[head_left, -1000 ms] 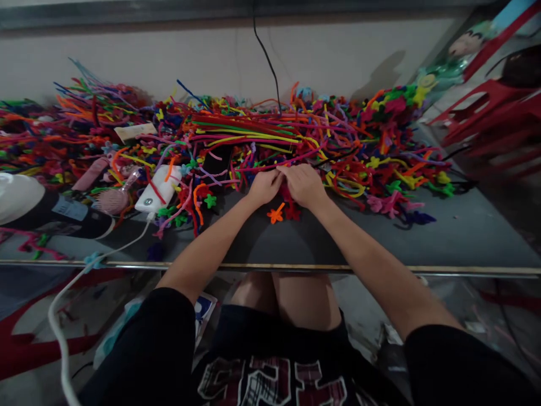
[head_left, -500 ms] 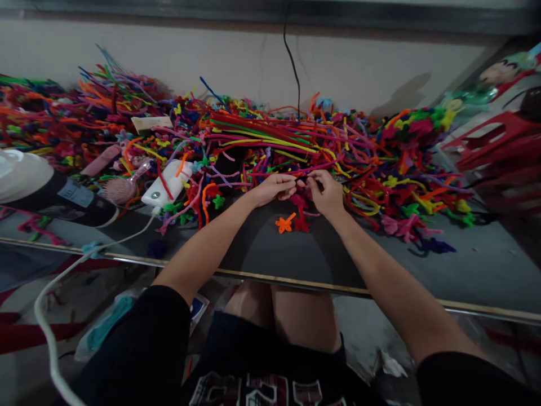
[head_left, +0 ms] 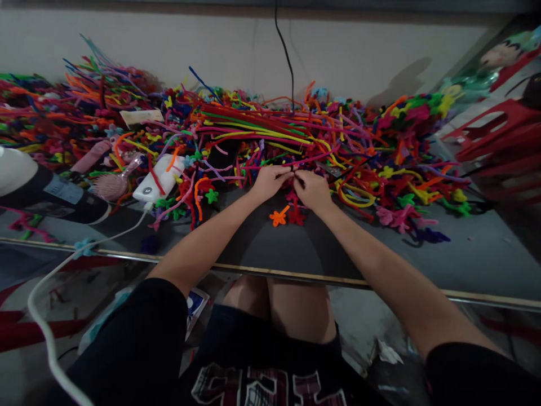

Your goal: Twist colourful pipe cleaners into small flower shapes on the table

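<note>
My left hand [head_left: 270, 183] and my right hand [head_left: 313, 190] meet over the front of the pile, fingertips pinched together. What sits between them is small and mostly hidden by the fingers. Just below, on the dark tabletop, lie an orange pipe-cleaner flower [head_left: 279, 217] with a short stem and a red pipe-cleaner flower [head_left: 296, 215]. Behind the hands is a bundle of straight pipe cleaners [head_left: 253, 127] in red, green and yellow, and a long magenta pipe cleaner [head_left: 316, 155] slants up to the right.
Heaped coloured pipe cleaners [head_left: 84, 101] line the wall. At left are a black-and-white bottle [head_left: 54, 192], a pink hairbrush [head_left: 112, 185] and a white device [head_left: 158, 177] with a cable [head_left: 122, 231]. A red plastic chair [head_left: 502, 135] stands at right; the table edge [head_left: 287, 274] runs in front.
My hands have come closer together, the right moving left until the fingertips meet. The whole view has shifted slightly. The orange and red flowers stay on the table.
</note>
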Tool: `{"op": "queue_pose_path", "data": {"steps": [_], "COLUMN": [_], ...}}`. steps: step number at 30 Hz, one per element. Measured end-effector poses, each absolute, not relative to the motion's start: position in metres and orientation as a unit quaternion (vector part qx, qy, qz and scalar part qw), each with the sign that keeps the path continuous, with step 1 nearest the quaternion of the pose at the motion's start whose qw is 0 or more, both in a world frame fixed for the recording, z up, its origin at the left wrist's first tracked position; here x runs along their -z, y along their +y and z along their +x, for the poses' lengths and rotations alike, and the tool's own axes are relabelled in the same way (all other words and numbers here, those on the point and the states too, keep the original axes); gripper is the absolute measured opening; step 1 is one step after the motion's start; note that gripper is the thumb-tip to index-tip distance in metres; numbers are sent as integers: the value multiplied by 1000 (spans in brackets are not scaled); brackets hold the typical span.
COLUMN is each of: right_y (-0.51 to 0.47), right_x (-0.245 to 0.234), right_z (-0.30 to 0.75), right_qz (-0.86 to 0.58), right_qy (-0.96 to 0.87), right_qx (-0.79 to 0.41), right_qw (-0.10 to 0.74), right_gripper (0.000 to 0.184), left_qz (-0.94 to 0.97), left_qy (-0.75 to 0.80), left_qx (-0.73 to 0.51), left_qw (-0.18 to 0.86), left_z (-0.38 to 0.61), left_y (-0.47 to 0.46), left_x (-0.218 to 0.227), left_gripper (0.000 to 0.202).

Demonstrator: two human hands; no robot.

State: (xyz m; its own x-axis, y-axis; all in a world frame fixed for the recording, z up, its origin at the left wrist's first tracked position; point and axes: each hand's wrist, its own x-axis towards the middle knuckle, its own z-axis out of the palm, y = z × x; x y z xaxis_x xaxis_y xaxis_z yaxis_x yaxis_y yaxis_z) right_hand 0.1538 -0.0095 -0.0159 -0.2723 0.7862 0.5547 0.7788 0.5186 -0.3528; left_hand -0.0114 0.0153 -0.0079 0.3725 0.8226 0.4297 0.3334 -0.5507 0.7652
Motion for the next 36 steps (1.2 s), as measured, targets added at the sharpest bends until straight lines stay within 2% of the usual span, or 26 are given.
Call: {"op": "queue_pose_path", "data": {"steps": [2, 5, 10, 15, 23, 36], "right_y": [-7, -1, 7, 6, 1, -6], "right_x": [15, 11, 9, 12, 11, 3], "right_z": [151, 150, 156, 158, 157, 154], "right_qz": [-511, -514, -472, -461, -468, -530], "right_qy": [-785, -768, -727, -697, -672, -666], "right_qx": [-23, -79, -232, -280, -278, -169], "right_qw": [350, 373, 441, 473, 501, 498], "right_gripper": [20, 20, 23, 25, 25, 22], "left_qz": [806, 827, 844, 847, 878, 884], "left_qy": [401, 444, 462, 455, 401, 389], "left_qx": [-391, -329, -271, -272, -258, -259], "left_qw": [194, 108, 20, -40, -47, 25], "left_z": [-10, -8, -5, -4, -10, -8], "left_y": [15, 13, 7, 4, 5, 1], "left_x": [8, 9, 7, 7, 5, 7], "left_gripper": [20, 23, 31, 31, 34, 41]}}
